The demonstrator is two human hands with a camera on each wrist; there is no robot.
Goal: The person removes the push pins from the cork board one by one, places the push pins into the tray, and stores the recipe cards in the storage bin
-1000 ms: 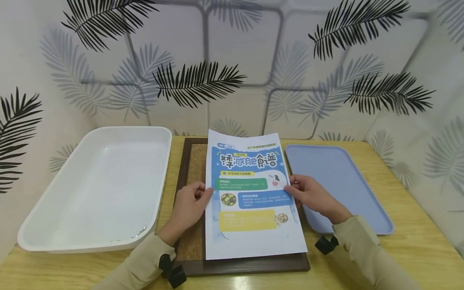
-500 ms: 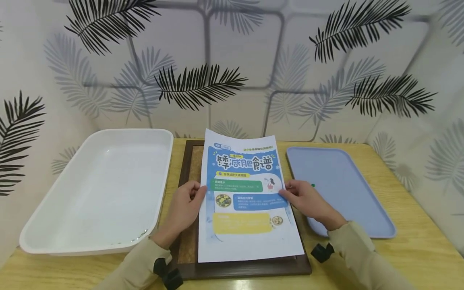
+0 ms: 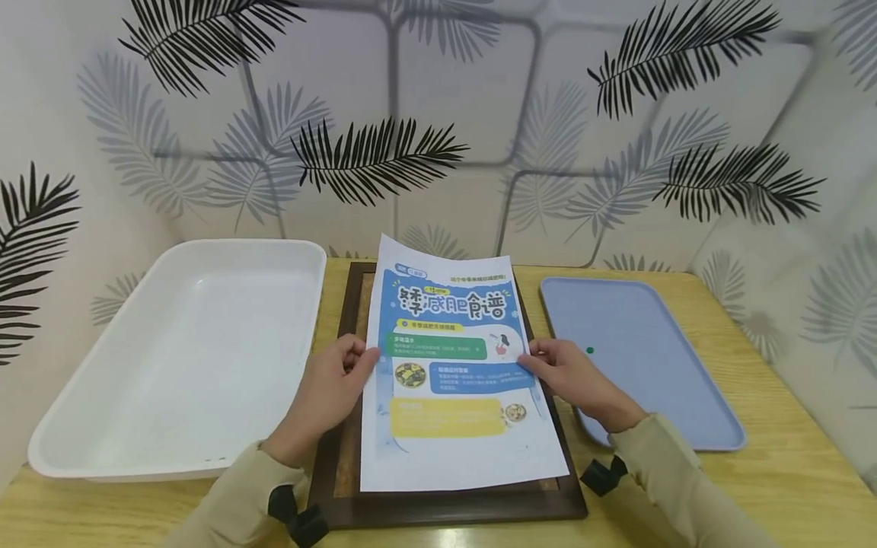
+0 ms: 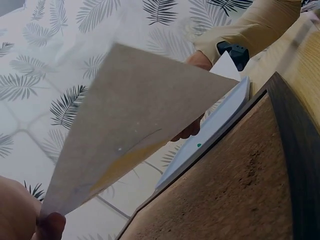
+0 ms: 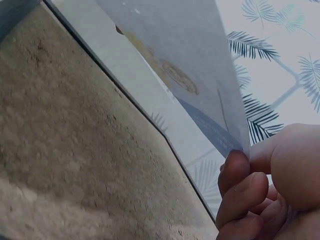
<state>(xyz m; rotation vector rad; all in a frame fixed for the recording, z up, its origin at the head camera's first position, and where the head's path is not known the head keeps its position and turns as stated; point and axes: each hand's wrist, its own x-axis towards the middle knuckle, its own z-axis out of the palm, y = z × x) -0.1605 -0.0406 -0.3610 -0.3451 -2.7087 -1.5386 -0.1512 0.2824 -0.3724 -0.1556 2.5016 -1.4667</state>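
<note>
A printed paper sheet with blue, green and yellow blocks is held between both hands. My left hand pinches its left edge between thumb and fingers. My right hand pinches the right edge at about the same height. Beneath the sheet lies a cork board with a dark brown frame. Both wrist views show the sheet raised above the cork, with a gap between them. In the left wrist view the sheet's underside faces the camera. Right fingers curl under the edge in the right wrist view.
To the left stands a large white tray with a few small shiny bits near its front rim. A blue tray lies to the right, holding a small green pin-like dot. Patterned wall covering rises behind the wooden table.
Both hands have moved left, carrying the paper sheet with them over the board. More of the board's right edge now shows. The green dot on the blue tray has come into sight.
</note>
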